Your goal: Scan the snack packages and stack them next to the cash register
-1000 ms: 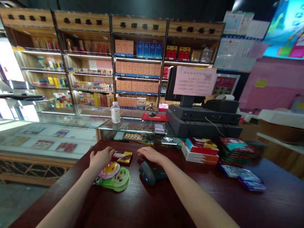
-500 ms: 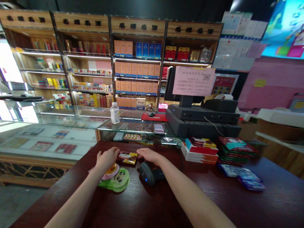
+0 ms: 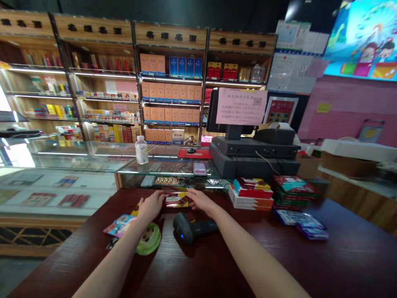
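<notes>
A chocolate bar in a dark red and yellow wrapper (image 3: 176, 200) is between my two hands near the far edge of the brown counter. My left hand (image 3: 151, 206) grips its left end, fingers closed. At the right end, my right hand (image 3: 201, 202) has its fingers closed on the wrapper too. A black barcode scanner (image 3: 185, 228) lies on the counter just nearer than the bar. Under my left forearm, partly hidden, are a green item with an animal face (image 3: 152, 240) and a blue and pink packet (image 3: 119, 225).
Stacked boxes and chocolate packs (image 3: 250, 193) stand on the right, beside a pile of red and green packs (image 3: 291, 192). Blue packets (image 3: 299, 219) lie nearer. Behind are a glass display case (image 3: 167, 169), a white bottle (image 3: 142, 150) and a cash register monitor (image 3: 238, 111).
Both hands have shifted slightly with the chocolate bar, which now shows its front more fully. My view has turned a little to the right. The scanner appears unmoved.
</notes>
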`<action>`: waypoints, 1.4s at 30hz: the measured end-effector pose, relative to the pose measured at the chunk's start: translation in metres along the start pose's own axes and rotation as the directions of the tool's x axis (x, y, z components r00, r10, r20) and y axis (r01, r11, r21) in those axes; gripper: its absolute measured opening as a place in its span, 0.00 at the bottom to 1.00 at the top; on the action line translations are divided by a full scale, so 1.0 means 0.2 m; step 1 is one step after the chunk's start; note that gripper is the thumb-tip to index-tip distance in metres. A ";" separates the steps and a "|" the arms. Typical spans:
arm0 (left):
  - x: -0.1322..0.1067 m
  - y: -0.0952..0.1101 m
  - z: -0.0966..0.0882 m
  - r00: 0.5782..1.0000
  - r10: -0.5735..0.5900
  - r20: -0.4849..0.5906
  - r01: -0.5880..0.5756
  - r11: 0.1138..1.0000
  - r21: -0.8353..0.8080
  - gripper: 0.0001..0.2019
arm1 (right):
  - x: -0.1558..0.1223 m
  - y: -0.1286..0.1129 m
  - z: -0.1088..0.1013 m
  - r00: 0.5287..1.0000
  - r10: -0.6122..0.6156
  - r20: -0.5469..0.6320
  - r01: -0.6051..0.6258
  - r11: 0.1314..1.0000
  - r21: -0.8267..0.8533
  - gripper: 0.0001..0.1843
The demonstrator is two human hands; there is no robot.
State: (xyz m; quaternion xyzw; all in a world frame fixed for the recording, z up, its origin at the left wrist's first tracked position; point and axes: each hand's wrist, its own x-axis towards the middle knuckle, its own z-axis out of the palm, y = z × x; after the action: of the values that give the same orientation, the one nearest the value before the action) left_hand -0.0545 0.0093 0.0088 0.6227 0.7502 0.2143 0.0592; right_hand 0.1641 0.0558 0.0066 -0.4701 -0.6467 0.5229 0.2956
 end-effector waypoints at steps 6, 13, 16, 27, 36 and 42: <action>0.00 0.13 0.04 0.998 0.052 -0.028 -0.055 0.994 -0.090 0.22 | -0.10 0.05 -0.13 0.994 -0.062 -0.091 0.065 0.997 0.033 0.28; 0.00 0.22 0.07 0.981 0.163 -0.102 -0.183 0.954 -0.238 0.20 | -0.17 0.14 -0.24 0.951 -0.227 -0.211 0.237 0.971 0.023 0.33; 0.00 0.24 0.09 0.959 0.233 -0.162 -0.277 0.892 -0.358 0.20 | -0.20 0.19 -0.27 0.913 -0.328 -0.242 0.334 0.942 -0.017 0.37; -0.04 0.26 0.11 0.917 0.351 -0.188 -0.398 0.809 -0.432 0.23 | -0.23 0.32 -0.28 0.733 -0.491 -0.470 0.455 0.868 -0.197 0.32; -0.09 0.26 0.12 0.800 0.440 -0.408 -0.561 0.789 -0.248 0.22 | -0.25 0.31 -0.27 0.626 -0.627 -0.463 0.556 0.776 -0.298 0.30; -0.11 0.24 0.13 0.723 0.494 -0.483 -0.616 0.778 -0.125 0.21 | -0.28 0.29 -0.27 0.588 -0.681 -0.436 0.590 0.730 -0.344 0.36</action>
State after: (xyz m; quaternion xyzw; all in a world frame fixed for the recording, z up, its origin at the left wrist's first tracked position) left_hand 0.0037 0.0021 -0.0001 0.7436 0.4830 0.4543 -0.0863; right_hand 0.2506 0.0259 -0.0266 -0.3551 -0.7027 0.1744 0.5914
